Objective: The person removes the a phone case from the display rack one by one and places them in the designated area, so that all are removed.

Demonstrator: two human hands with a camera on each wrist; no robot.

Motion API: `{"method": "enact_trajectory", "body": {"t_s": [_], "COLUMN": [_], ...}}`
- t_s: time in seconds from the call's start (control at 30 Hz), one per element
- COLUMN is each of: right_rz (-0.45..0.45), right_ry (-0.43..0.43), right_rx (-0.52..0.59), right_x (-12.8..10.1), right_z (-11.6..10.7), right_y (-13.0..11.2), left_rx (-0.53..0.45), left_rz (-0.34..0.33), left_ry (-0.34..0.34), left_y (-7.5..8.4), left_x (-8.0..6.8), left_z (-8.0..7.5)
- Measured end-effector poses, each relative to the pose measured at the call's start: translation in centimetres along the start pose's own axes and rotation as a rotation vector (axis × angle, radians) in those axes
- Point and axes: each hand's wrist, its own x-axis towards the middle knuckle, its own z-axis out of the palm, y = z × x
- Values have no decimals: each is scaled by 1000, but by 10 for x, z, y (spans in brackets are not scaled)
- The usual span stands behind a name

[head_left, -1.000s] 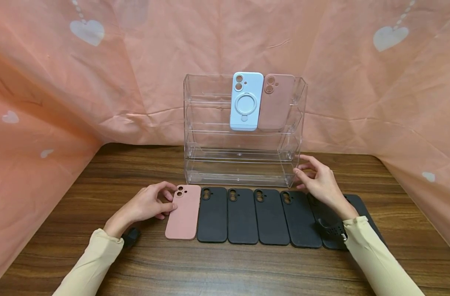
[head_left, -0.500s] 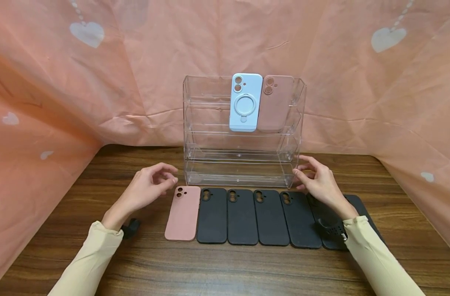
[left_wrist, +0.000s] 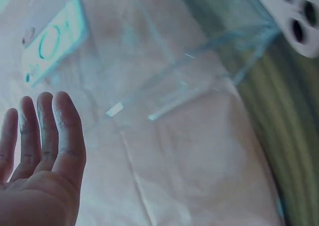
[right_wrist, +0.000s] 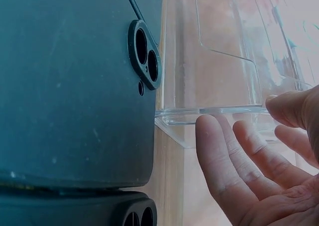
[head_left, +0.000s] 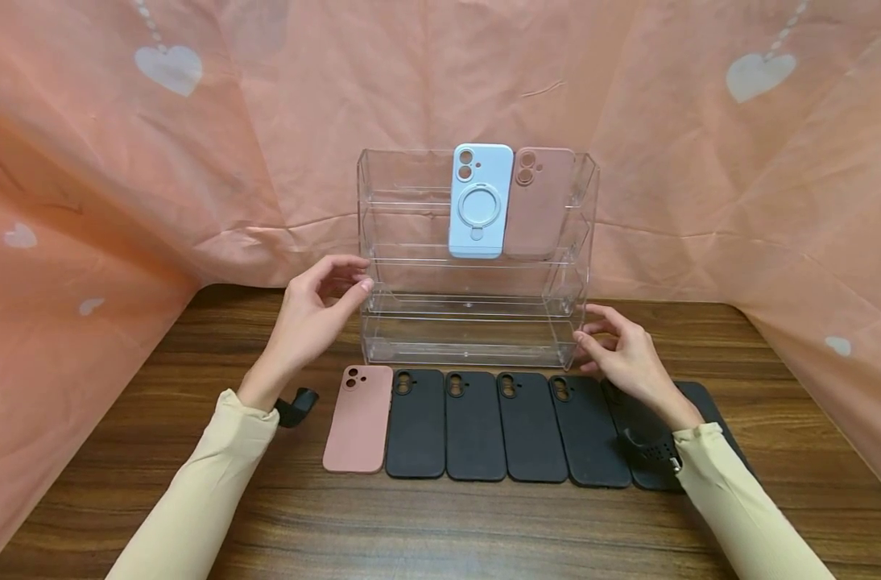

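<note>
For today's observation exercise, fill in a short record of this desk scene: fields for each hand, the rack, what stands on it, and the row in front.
Left hand: raised by the left edge of the clear rack, fingers relaxed, holding nothing
Right hand: at the rack's lower right corner, fingers loosely spread
Clear rack: tiered acrylic stand at the back of the wooden table
On rack: blue case and pink case, upright on an upper tier
Front row: a second pink case, then black cases, lying flat

The right hand (head_left: pixel 625 354) and its sleeve (head_left: pixel 745 515) cover much of the rightmost black case (head_left: pixel 701 403), and whether the fingertips touch the clear rack (head_left: pixel 477 322) cannot be told.
</note>
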Motion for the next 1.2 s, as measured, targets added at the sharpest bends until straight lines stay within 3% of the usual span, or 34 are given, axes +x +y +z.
{"method": "enact_trajectory", "body": {"t_s": [0.27, 0.43, 0.87, 1.2], "right_rz": [0, -3, -18, -19], "right_ry": [0, 0, 9, 11], "right_rx": [-7, -11, -15, -18], "right_x": [-1, 0, 1, 1], "right_z": [0, 0, 1, 1], "right_y": [0, -1, 0, 1], "left_rx": [-135, -178, -176, -192], "left_rz": [77, 95, 75, -44], "left_ry": [10, 3, 20, -9], "left_y": [20, 25, 25, 26], "left_x": [31, 47, 79, 96], "left_z": [26, 40, 63, 77]}}
